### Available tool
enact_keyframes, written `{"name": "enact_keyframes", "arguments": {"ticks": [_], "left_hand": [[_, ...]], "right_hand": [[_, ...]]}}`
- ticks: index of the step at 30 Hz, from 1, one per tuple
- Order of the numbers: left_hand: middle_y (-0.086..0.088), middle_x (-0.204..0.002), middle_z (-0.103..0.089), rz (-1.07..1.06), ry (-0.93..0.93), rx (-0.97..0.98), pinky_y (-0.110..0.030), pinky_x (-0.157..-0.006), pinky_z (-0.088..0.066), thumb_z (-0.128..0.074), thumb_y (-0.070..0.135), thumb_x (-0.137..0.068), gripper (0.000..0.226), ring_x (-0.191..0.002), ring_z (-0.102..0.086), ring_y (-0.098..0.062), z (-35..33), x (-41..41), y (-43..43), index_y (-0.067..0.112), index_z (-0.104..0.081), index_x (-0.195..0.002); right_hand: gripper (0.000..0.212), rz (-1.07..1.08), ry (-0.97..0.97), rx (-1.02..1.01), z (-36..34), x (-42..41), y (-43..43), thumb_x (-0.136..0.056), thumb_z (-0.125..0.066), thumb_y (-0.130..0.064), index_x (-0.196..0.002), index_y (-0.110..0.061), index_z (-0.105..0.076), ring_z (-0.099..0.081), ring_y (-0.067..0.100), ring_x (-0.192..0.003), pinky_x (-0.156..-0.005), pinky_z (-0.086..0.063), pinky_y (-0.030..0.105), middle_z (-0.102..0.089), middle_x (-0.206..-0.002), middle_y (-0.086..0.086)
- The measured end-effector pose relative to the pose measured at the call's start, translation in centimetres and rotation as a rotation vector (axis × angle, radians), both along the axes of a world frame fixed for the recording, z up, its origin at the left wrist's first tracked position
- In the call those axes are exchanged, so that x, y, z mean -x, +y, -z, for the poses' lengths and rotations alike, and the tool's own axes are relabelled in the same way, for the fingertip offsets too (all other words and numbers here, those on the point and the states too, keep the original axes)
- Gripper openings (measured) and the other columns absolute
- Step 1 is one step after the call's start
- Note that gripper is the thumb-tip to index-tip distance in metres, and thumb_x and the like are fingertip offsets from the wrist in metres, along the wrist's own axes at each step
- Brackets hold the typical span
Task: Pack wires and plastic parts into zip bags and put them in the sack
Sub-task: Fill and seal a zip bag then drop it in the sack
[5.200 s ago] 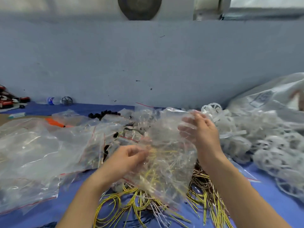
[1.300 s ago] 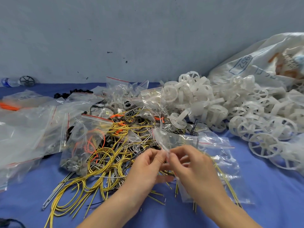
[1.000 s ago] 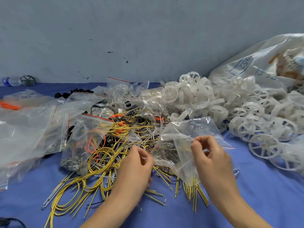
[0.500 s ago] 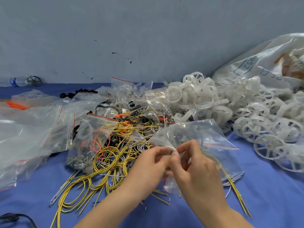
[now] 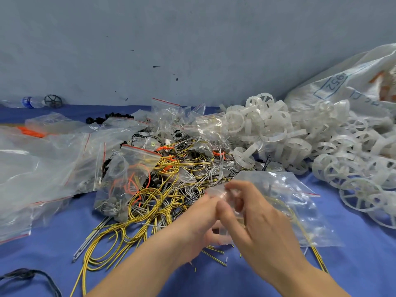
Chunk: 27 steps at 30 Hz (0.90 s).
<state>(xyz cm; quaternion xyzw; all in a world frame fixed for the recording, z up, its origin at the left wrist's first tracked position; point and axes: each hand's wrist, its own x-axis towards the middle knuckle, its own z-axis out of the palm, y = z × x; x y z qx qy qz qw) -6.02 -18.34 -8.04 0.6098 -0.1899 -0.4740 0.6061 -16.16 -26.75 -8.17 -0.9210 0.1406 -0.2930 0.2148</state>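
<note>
- We hold a clear plastic zip bag with a red strip (image 5: 293,196). Thin yellow wires (image 5: 300,224) show through it.
- Our left hand (image 5: 197,224) and our right hand (image 5: 259,221) are touching each other. Both pinch the near left corner of the bag with curled fingers and thumbs. Neither hand holds anything else.
- A second ago our hands were apart. The right hand held the bag up and the left hand was down on the wires. Now the left hand has come over to the bag, and the bag has come down lower.
- The rest of the bag spreads out to the right of our hands and seems to rest on the blue cloth (image 5: 364,273).
- Some wire ends stick out past the bag's near edge, by our right wrist. We cannot tell if they are inside the bag or under it.
- We think the filling of this bag is about done and we are now working on its edge, maybe to press it shut. We cannot see if it is shut yet.
- The big pile of loose yellow and grey wires (image 5: 150,202) lies just left of our left hand, so lots are still left to pack.
- The heap of white plastic wheel parts (image 5: 276,133) sits beyond our right hand. The white woven sack (image 5: 353,82) is behind it, far to the right. This bag is not in the sack yet.
</note>
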Motion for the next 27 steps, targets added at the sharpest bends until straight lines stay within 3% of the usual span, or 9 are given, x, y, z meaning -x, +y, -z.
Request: {"name": "enact_keyframes", "arguments": {"ticks": [2,5,9,14,17,18,20,22,27], "left_hand": [[-0.028,-0.125,-0.060,-0.027,0.011,-0.003,-0.051,-0.087,-0.049,-0.046,0.017,-0.097,0.037,-0.118,-0.057,-0.044,0.3,-0.5,0.1,0.002,-0.052,-0.130],[-0.030,-0.115,-0.064,-0.055,0.058,0.040,-0.039,-0.075,-0.052,-0.044,0.006,-0.095,0.036,-0.108,-0.062,-0.043,0.0,-1.0,0.5,-0.009,-0.053,-0.126],[-0.015,-0.098,-0.068,-0.032,-0.051,0.014,-0.031,-0.071,-0.057,-0.046,0.005,-0.093,0.024,-0.087,-0.067,-0.022,-0.7,-0.9,0.4,0.000,-0.063,-0.110],[-0.001,-0.072,-0.066,-0.236,-0.629,-0.165,-0.030,-0.048,-0.053,-0.045,0.011,-0.096,0.022,-0.053,-0.063,-0.015,-1.6,-3.6,3.8,0.017,-0.065,-0.088],[0.002,-0.063,-0.064,-0.307,-1.171,-0.567,-0.036,-0.056,-0.052,-0.045,0.026,-0.094,0.024,-0.057,-0.061,-0.013,-0.9,-5.3,7.9,0.023,-0.061,-0.077],[0.001,-0.060,-0.062,-0.315,-1.259,-0.682,-0.035,-0.057,-0.049,-0.045,0.030,-0.095,0.028,-0.059,-0.059,-0.013,-0.6,-5.4,8.8,0.020,-0.059,-0.072],[-0.001,-0.054,-0.057,-0.295,-1.258,-0.752,-0.033,-0.052,-0.039,-0.044,0.037,-0.095,0.040,-0.058,-0.055,-0.016,-0.1,-4.9,9.1,0.015,-0.055,-0.063],[-0.002,-0.056,-0.059,-0.238,-1.226,-0.769,-0.030,-0.052,-0.040,-0.043,0.048,-0.093,0.048,-0.060,-0.057,-0.017,0.3,-4.2,8.6,0.014,-0.057,-0.063],[0.006,-0.075,-0.063,-0.186,-1.236,-0.808,-0.035,-0.071,-0.053,-0.046,0.052,-0.091,0.028,-0.077,-0.061,-0.015,1.3,-3.5,7.4,0.028,-0.054,-0.079]], "right_hand": [[0.050,-0.099,0.117,-0.025,0.5,0.0,-0.4,-0.084,-0.023,-0.076,-0.125,-0.050,-0.034,-0.049,-0.013,-0.086,-0.064,-0.040,0.014,-0.041,-0.102,-0.029],[0.054,-0.141,0.200,-0.019,0.9,-0.4,-0.8,-0.082,-0.032,-0.070,-0.132,-0.049,-0.033,-0.047,-0.009,-0.085,-0.068,-0.042,0.016,-0.039,-0.104,-0.028],[0.039,-0.038,0.126,-0.036,1.5,-1.2,-0.8,-0.082,-0.045,-0.051,-0.120,-0.048,-0.038,-0.052,0.002,-0.083,-0.066,-0.046,0.027,-0.051,-0.104,-0.025],[0.031,0.096,0.016,-0.206,1.9,-2.2,-2.4,-0.083,-0.059,-0.025,-0.109,-0.039,-0.052,-0.061,0.010,-0.077,-0.066,-0.046,0.035,-0.061,-0.091,-0.018],[0.036,0.139,0.004,-0.262,2.0,-2.6,-2.7,-0.083,-0.059,-0.023,-0.112,-0.041,-0.049,-0.063,0.010,-0.073,-0.065,-0.048,0.035,-0.061,-0.086,-0.018],[0.035,0.141,0.005,-0.267,2.2,-2.7,-2.7,-0.084,-0.058,-0.024,-0.112,-0.042,-0.047,-0.063,0.010,-0.072,-0.065,-0.049,0.036,-0.062,-0.085,-0.018],[0.030,0.141,0.010,-0.282,2.5,-2.9,-2.4,-0.088,-0.057,-0.027,-0.111,-0.042,-0.045,-0.064,0.012,-0.072,-0.066,-0.051,0.039,-0.065,-0.087,-0.017],[0.022,0.146,0.002,-0.305,2.9,-3.0,-2.3,-0.091,-0.056,-0.031,-0.106,-0.042,-0.044,-0.064,0.005,-0.068,-0.065,-0.050,0.038,-0.065,-0.086,-0.020],[0.008,0.176,0.013,-0.274,2.8,-3.0,-2.4,-0.092,-0.050,-0.045,-0.095,-0.039,-0.045,-0.062,0.001,-0.066,-0.060,-0.048,0.034,-0.064,-0.081,-0.021]]}}
